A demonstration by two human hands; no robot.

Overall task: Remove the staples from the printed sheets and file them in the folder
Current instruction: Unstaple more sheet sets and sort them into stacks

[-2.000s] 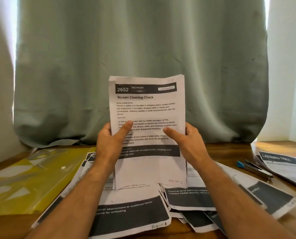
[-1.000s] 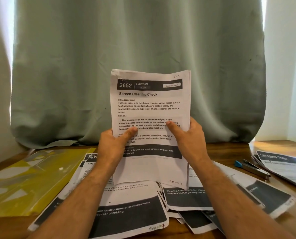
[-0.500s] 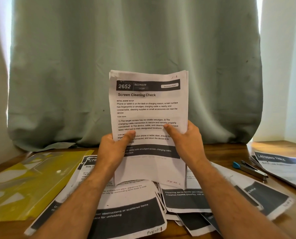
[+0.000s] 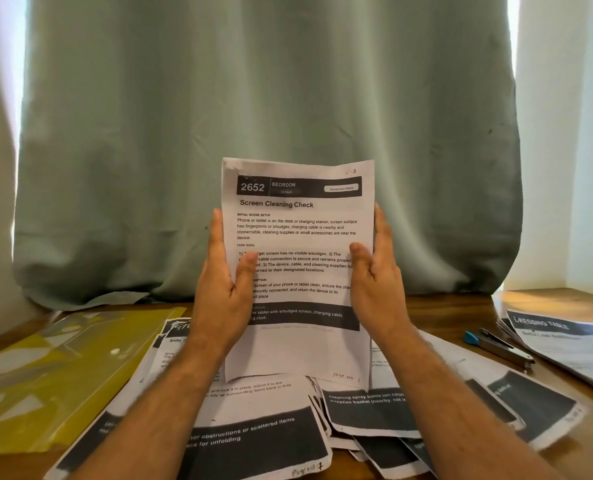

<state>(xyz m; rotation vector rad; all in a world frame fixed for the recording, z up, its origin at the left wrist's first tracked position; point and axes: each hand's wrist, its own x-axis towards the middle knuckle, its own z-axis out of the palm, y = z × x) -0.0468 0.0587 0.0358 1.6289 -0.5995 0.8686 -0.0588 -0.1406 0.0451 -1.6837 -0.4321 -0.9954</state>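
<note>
Curtain behind, worktop (image 4: 444, 310) littered w/ loose pages. Stack of sheets (image 4: 298, 233) upright, long axis vertical, squared between left hand (image 4: 224, 282) & right hand (image 4: 374, 271), fingers straight along its edges, thumbs in front. Folder (image 4: 63, 368) lies low-left, nearer left hand.

Both hands held a stack of printed sheets (image 4: 298, 237) upright above the worktop (image 4: 454, 310), the left hand (image 4: 224, 289) and right hand (image 4: 374, 278) flat against its side edges, thumbs on the front page. Loose sheets (image 4: 260, 434) lay beneath. A yellow folder (image 4: 46, 382) lay near the left edge, a blue-tipped staple remover (image 4: 496, 346) toward the right edge.
</note>
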